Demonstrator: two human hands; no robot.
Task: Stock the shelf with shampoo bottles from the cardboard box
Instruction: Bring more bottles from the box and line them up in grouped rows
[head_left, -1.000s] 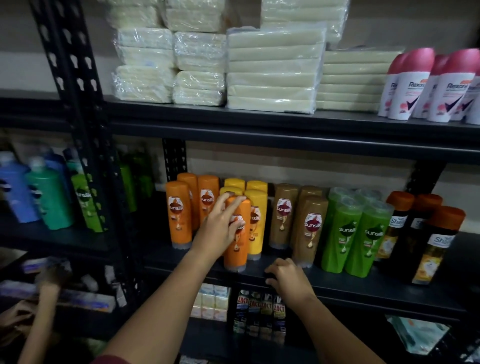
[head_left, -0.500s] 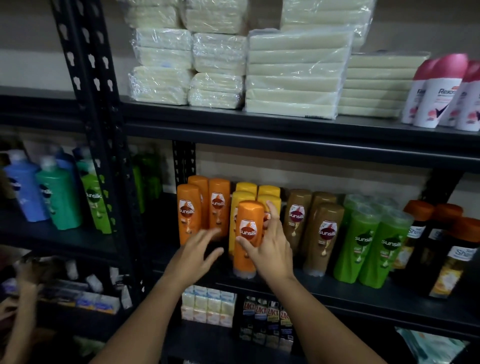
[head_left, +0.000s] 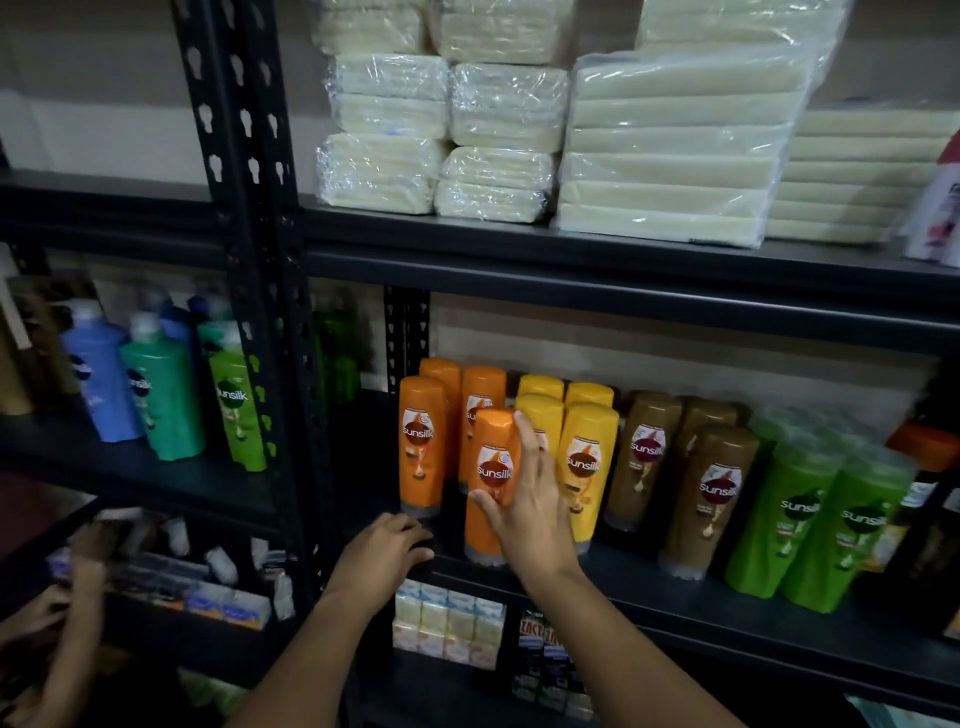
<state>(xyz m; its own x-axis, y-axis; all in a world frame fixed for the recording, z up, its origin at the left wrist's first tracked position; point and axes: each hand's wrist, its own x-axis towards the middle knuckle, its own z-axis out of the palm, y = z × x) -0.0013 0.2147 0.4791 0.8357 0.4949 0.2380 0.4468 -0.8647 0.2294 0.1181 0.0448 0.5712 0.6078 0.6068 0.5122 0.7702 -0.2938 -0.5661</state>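
Two hands work at the middle shelf (head_left: 597, 587). Half a second ago the left hand (head_left: 382, 553) hung open in front of the orange bottles; now it has dropped to the shelf's front lip just left of the front orange bottle (head_left: 491, 483), fingers curled over the edge and holding no bottle. The right hand (head_left: 524, 499) still has that front orange bottle, thumb across its label and fingers stretched up its right side, and the bottle stands upright at the shelf's front edge.

Counting outward from that bottle: three more orange bottles (head_left: 422, 441) stand behind and to its left, so four orange in all. Four yellow bottles (head_left: 587, 457) stand just to its right, two in front and two behind. Further right are three brown bottles (head_left: 711, 488) that I can make out, then a cluster of green bottles (head_left: 810, 509), two clear in front with blurred ones behind. Above, on the top shelf, sit plastic-wrapped cream packs (head_left: 498, 135).
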